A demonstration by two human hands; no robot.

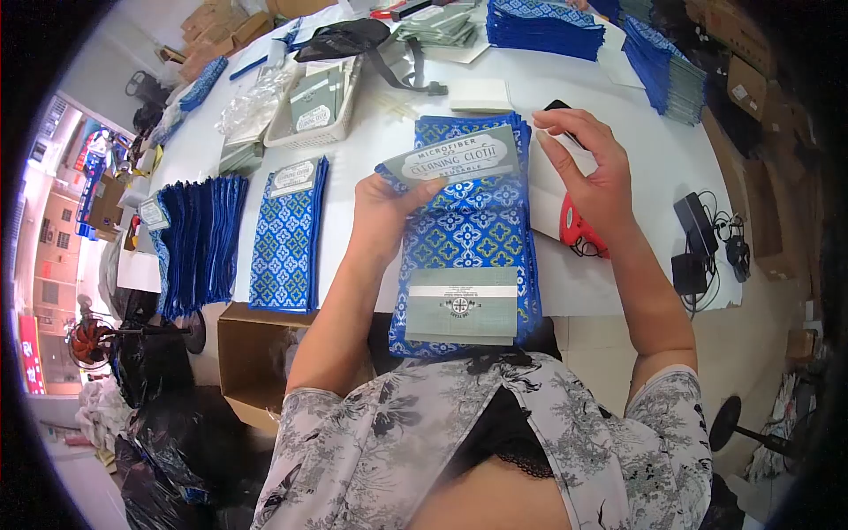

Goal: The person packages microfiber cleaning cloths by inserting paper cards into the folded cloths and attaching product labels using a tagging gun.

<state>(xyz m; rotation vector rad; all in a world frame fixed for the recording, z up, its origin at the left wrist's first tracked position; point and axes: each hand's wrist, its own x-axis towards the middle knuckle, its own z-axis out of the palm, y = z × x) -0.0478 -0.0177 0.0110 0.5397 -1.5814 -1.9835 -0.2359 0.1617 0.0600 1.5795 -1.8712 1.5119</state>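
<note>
My left hand (387,212) pinches a blue patterned cloth with a grey-green "Microfiber Cleaning Cloth" label (464,159), its thumb on the label's lower edge. Beneath it lies a stack of blue patterned cloths (468,230) at the table's front edge, with a grey-green card (461,305) on its near end, its print upside down. My right hand (587,159) is raised just right of the stack, thumb and fingers apart, nothing visible between them. A dark object (565,119) is partly hidden behind its fingers. Under the right wrist sits a red tool (579,231).
Left of the stack are a labelled cloth pile (287,234) and a long row of folded cloths (201,243). A white basket (309,137) holds cards. More cloth stacks (543,31) lie at the back. Black adapters and cables (698,225) lie at the right edge.
</note>
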